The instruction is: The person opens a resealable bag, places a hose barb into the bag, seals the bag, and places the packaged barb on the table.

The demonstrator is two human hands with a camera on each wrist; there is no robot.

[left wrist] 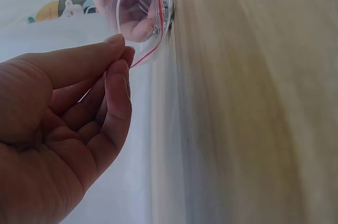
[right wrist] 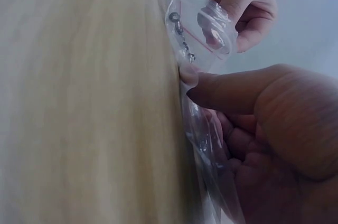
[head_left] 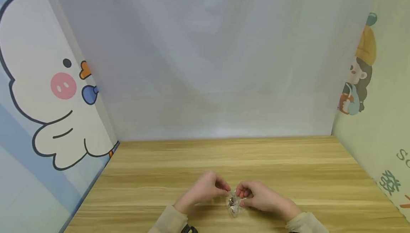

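Note:
A small clear zip-lock bag (head_left: 233,211) with a red seal line lies between both hands near the table's front. Inside it are dark, shiny metal pieces (right wrist: 182,34), some with ring-like ends; their exact kind is hard to tell. My left hand (head_left: 208,188) pinches the bag's edge by the red seal between thumb and fingers. From the other side, my right hand (head_left: 261,195) pinches the plastic with thumb and curled fingers, beside the metal pieces. In the left wrist view, the bag's mouth bulges in a loop near the seal.
The wood-grain table (head_left: 224,158) spreads around the hands. A pale grey curtain (head_left: 205,65) hangs behind it. Printed panels stand on both sides, a white cartoon bird (head_left: 35,55) at left and a cartoon figure (head_left: 358,72) at right.

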